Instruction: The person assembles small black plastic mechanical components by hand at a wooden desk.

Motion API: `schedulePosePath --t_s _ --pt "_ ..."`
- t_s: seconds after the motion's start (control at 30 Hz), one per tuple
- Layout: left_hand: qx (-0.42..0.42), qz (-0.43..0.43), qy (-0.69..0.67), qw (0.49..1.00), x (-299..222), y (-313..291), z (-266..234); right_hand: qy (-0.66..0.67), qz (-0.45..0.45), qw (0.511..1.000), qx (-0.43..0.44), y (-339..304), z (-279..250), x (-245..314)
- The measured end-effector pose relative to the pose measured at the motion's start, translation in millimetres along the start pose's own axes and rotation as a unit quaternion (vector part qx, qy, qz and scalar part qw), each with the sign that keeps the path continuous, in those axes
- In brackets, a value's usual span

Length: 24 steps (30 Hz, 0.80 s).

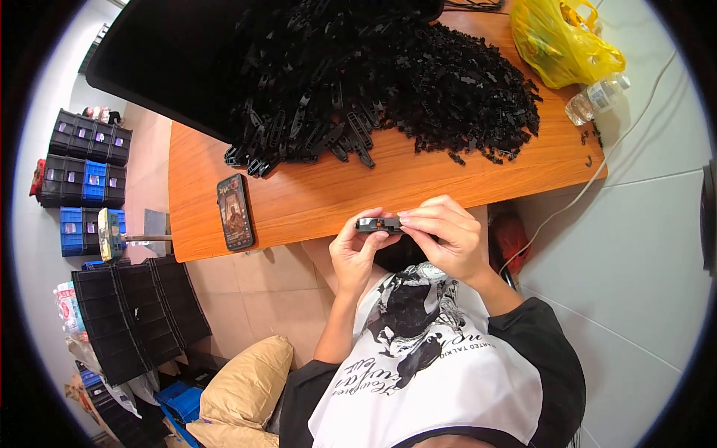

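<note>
Just off the table's front edge, my left hand (352, 255) is closed round a long black plastic part (369, 223), thumb below and fingers above. A small orange spot shows near its middle. My right hand (453, 240) meets it at the right end, thumb and fingers pinched together there. Whether a separate small black piece sits in that pinch is hidden by the fingertips. Beyond my hands, a heap of long black plastic parts (314, 97) lies on the table, and a pile of small black plastic pieces (470, 89) adjoins it on the right.
A phone (236, 213) lies on the wooden table (314, 198) at the left. A large black bin (179, 67) tips toward the heap. A yellow plastic bag (560, 41) and a clear bottle (594, 101) are at the far right. A white cable (571, 201) hangs beside the table.
</note>
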<state>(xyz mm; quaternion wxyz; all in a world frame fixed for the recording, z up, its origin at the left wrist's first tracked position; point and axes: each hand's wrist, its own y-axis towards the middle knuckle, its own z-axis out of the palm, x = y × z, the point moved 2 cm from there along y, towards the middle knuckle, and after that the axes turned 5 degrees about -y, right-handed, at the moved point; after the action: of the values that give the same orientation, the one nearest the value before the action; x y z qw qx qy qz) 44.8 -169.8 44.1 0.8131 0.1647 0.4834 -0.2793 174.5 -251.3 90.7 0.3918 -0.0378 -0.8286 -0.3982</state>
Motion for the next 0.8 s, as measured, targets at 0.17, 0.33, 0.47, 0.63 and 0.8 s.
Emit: schedulePosePath --t_s 0.17,0.33,0.47,0.63,0.8 --pt "0.004 -0.006 0.011 1.0 0.8 -2.1 -2.7 0.008 0.011 1.0 -0.003 -3.4 2.4 -0.2" --pt "0.005 -0.004 0.022 1.0 -2.3 -2.9 -3.7 0.003 0.009 1.0 0.001 -4.5 4.9 0.3" --pt "0.004 -0.014 0.027 1.0 -3.1 -2.2 -4.7 0.0 0.003 1.0 0.001 -6.0 7.4 -0.8" --pt "-0.004 -0.024 0.037 0.999 -6.6 -3.5 -3.2 -0.015 -0.018 0.999 0.022 -6.3 6.5 0.5" --pt "0.004 -0.032 0.063 0.997 -11.5 -6.8 -5.6 0.079 0.077 0.993 0.051 -7.9 8.5 -3.9"
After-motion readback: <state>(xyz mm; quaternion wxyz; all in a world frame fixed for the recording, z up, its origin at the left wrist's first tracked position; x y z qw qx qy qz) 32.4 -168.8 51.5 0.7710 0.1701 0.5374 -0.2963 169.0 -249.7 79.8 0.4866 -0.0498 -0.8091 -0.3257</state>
